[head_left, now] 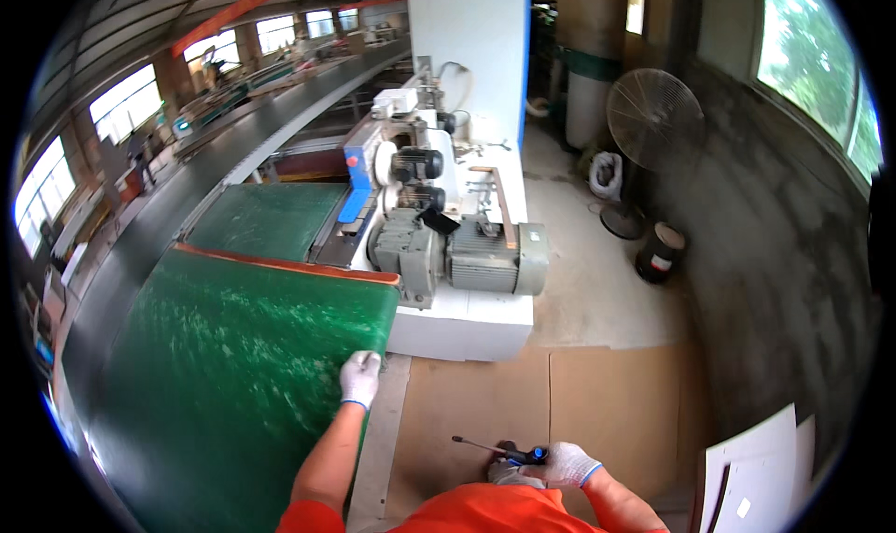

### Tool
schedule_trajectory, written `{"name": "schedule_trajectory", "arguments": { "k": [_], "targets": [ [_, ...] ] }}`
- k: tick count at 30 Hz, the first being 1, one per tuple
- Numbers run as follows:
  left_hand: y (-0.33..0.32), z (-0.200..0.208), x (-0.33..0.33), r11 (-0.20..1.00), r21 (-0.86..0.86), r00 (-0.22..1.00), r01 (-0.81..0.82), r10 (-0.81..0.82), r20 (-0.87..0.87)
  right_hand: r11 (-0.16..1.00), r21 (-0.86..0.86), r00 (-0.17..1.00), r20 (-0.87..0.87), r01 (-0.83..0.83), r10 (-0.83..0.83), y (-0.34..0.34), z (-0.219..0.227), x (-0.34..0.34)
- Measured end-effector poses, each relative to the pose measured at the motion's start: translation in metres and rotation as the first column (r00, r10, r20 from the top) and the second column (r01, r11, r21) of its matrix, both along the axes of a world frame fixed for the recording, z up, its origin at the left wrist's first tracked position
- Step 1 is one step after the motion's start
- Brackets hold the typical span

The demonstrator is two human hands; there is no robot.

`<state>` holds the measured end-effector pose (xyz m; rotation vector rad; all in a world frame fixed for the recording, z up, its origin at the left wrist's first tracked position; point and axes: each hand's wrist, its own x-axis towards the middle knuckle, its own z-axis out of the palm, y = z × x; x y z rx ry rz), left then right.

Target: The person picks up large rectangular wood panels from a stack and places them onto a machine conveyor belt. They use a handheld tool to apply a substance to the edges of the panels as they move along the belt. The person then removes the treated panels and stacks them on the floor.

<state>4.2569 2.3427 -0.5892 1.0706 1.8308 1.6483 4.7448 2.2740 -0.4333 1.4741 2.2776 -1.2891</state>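
My left hand, in a white glove, is at the right edge of a broad green conveyor belt, its fingers curled over that edge. The belt's surface bears pale scuffs or dust. My right hand, gloved too, is in front of my body and closed around what looks like an air blow gun, black with a blue part. Its thin nozzle points left. The grip is partly hidden by my fingers.
Beyond the belt stands a white machine with grey motors. A brownish strip crosses the belt. Cardboard covers the floor at my right. A standing fan, a dark bucket and white panels are near the wall.
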Motion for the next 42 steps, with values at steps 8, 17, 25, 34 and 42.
{"name": "schedule_trajectory", "arguments": {
  "k": [8,17,25,34,42],
  "targets": [
    [-0.023,-0.021,-0.059,0.778,-0.253,0.498,-0.575,0.088,-0.863,0.951,-0.21,0.952,-0.158,0.226,-0.262,0.132,-0.098,0.011],
    [-0.02,-0.003,-0.117,0.576,-0.262,0.484,-0.774,0.274,-0.831,0.994,-0.105,0.997,-0.074,-0.024,0.017,0.196,-0.097,-0.035],
    [-0.019,0.004,-0.222,0.525,-0.205,0.412,-0.826,0.314,-0.855,0.976,-0.217,0.992,-0.125,-0.018,-0.009,0.234,-0.183,-0.116],
    [-0.022,0.006,-0.328,0.353,-0.244,0.377,-0.903,0.38,-0.844,0.953,-0.271,0.99,0.006,0.136,-0.139,0.233,-0.127,-0.194],
    [0.028,0.024,-0.35,0.363,-0.272,0.414,-0.891,0.406,-0.815,0.945,-0.278,0.985,0.008,0.17,-0.175,0.238,-0.156,-0.181]
  ]
}}
